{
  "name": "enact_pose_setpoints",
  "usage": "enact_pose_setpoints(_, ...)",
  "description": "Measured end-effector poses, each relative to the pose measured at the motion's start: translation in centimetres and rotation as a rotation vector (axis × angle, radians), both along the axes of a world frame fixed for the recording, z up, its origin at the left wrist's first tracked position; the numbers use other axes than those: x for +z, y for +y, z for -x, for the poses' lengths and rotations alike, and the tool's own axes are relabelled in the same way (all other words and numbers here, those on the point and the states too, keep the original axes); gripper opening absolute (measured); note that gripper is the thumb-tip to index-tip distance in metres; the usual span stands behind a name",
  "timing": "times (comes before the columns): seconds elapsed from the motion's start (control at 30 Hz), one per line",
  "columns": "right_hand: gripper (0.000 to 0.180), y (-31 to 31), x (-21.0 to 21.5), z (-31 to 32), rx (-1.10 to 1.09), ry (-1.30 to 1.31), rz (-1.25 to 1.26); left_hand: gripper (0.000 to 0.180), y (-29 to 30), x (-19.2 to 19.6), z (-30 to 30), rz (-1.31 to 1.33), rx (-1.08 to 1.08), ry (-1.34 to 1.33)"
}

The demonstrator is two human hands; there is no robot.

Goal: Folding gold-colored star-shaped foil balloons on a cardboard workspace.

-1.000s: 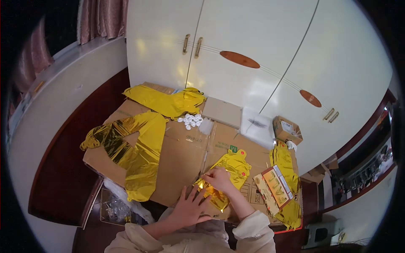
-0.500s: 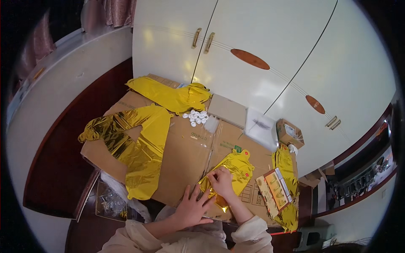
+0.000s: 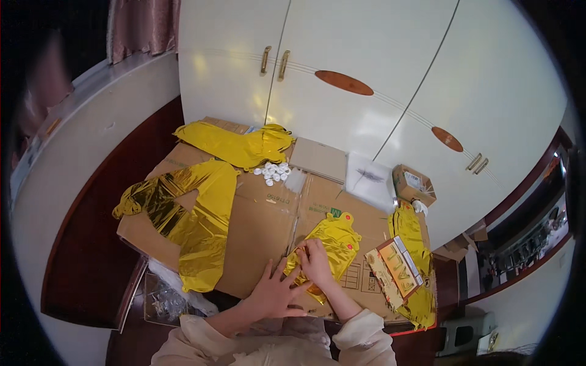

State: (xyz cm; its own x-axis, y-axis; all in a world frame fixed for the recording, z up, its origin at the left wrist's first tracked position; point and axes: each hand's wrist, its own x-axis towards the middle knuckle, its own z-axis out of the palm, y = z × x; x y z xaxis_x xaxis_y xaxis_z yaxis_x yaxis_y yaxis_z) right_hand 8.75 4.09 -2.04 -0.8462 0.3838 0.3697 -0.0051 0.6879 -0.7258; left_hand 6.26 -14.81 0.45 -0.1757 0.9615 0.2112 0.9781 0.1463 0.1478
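A folded gold foil balloon [image 3: 337, 241] with red dots lies flat on the cardboard near me. My right hand [image 3: 316, 263] is closed in a pinch at the foil's left part, fingertips pointing down; what exactly lies between them is hidden. Spread out beside it, my left hand [image 3: 271, 296] rests its fingers on the foil's lower left edge and the cardboard. A large flat gold foil balloon [image 3: 210, 229] with a triangular opening lies to the left. More gold foil balloons [image 3: 235, 143] are stacked at the far left, next to a cluster of small white round pieces [image 3: 273, 173].
Flattened cardboard [image 3: 259, 222] covers the work surface. On the right, a printed card package [image 3: 394, 271] overlaps more gold foil [image 3: 414, 238]. A small open carton [image 3: 414, 185], a white sheet [image 3: 370, 180] and a grey-beige board [image 3: 318, 160] stand toward the white cabinet [image 3: 342, 36].
The whole view has shifted slightly. My right hand stays pinched at the foil, its fingers a little lower and more curled; my left hand stays spread beside it.
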Motion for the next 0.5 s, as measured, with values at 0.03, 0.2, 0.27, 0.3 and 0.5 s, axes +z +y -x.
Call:
enact_pose_setpoints(0.03,0.018,0.1,0.3,0.0,0.009,0.022,0.024,0.080,0.2,0.0,0.0,0.006,0.008,0.001)
enact_pose_setpoints(0.2,0.026,-0.2,5.8,-3.8,-0.101,0.072,-0.545,0.082,0.6,0.8,-0.5,0.131,0.054,0.030)
enact_pose_setpoints(0.27,0.029,-1.0,6.6,-6.1,-0.010,-0.014,-0.611,0.083,0.7,0.6,-0.9,0.169,0.072,0.075)
enact_pose_setpoints(0.3,0.031,-1.6,6.1,-7.7,0.064,-0.072,-0.602,0.083,0.8,0.6,-1.0,0.186,0.079,0.102)
enact_pose_setpoints(0.5,0.040,-3.8,3.2,-15.1,0.091,-0.233,-0.633,0.081,0.0,0.9,-3.2,0.041,0.098,0.050)
